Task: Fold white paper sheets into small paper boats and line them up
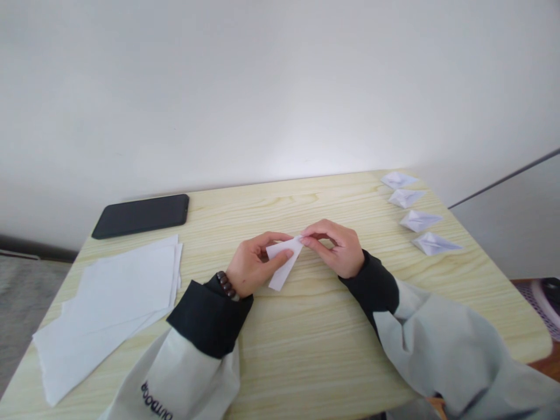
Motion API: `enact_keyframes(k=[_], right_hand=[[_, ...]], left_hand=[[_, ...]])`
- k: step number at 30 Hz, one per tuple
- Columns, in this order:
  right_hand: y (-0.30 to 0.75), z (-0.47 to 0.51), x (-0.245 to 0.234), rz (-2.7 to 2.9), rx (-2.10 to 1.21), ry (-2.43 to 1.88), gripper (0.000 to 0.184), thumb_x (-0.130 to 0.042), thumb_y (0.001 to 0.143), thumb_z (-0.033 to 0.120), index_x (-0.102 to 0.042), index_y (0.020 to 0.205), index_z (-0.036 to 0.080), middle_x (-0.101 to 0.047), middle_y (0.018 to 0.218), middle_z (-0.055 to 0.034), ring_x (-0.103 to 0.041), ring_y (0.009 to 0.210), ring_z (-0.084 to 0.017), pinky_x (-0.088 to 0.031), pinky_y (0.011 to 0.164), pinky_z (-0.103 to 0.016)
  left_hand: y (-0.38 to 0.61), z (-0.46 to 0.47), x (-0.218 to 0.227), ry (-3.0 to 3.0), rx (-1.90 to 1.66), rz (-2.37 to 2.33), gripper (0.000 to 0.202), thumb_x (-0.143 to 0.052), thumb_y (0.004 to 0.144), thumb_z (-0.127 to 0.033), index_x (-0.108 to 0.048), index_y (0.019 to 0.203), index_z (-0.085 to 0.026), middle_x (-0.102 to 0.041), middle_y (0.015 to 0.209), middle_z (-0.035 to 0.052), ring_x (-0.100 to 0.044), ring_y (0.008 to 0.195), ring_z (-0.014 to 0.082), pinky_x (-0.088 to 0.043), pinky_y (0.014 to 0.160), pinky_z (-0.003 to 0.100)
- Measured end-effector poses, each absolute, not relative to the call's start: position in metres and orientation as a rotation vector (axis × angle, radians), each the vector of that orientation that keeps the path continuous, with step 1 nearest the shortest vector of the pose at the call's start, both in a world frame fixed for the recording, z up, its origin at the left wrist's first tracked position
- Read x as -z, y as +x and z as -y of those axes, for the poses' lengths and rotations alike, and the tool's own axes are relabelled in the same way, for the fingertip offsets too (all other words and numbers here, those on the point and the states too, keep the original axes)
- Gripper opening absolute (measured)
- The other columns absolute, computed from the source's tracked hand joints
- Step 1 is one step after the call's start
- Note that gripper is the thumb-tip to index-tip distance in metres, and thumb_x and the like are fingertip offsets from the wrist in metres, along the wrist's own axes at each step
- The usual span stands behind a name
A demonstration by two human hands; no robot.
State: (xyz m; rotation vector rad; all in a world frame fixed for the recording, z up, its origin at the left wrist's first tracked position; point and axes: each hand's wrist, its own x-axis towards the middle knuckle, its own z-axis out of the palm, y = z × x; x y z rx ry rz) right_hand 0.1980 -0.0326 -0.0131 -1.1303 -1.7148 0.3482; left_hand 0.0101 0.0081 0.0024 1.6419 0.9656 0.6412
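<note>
A small folded piece of white paper (284,265) is held between my two hands, just above the middle of the table. My left hand (258,263) grips its left side, with the thumb across the front and the fingers behind. At the paper's upper right corner, the thumb and index finger of my right hand (335,246) pinch the tip. Part of the paper is hidden behind my left thumb.
Several folded white paper pieces (420,220) stand in a row along the table's right side. Loose white sheets (126,286) lie stacked at left, with a black phone (142,216) behind them. The wooden table (280,361) meets a white wall (280,87).
</note>
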Motion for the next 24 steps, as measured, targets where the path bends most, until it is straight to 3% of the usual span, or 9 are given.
enact_keyframes(k=[8,24], right_hand=[[0.1978,0.0312,0.0101,1.884,-0.271,-0.908,0.011,-0.053,0.086,0.016,-0.063,0.089,0.020,-0.064,0.084,-0.0052,-0.061,0.077,-0.012,-0.053,0.068,-0.024],[0.2029,0.0313,0.0124,2.011,-0.237,-0.860,0.014,-0.050,0.088,0.016,-0.061,0.095,0.021,-0.065,0.088,-0.0049,-0.062,0.082,-0.012,-0.053,0.071,-0.023]], left_hand=[[0.0120,-0.0087,-0.0065,1.524,-0.629,-0.892,0.028,-0.065,0.071,-0.041,-0.066,0.076,-0.014,-0.069,0.071,0.0035,-0.059,0.061,0.0132,-0.046,0.054,0.022],[0.0079,-0.0139,-0.0098,1.527,-0.519,-0.902,0.033,-0.063,0.072,-0.047,-0.067,0.076,-0.014,-0.069,0.071,0.0036,-0.056,0.057,0.0124,-0.044,0.051,0.022]])
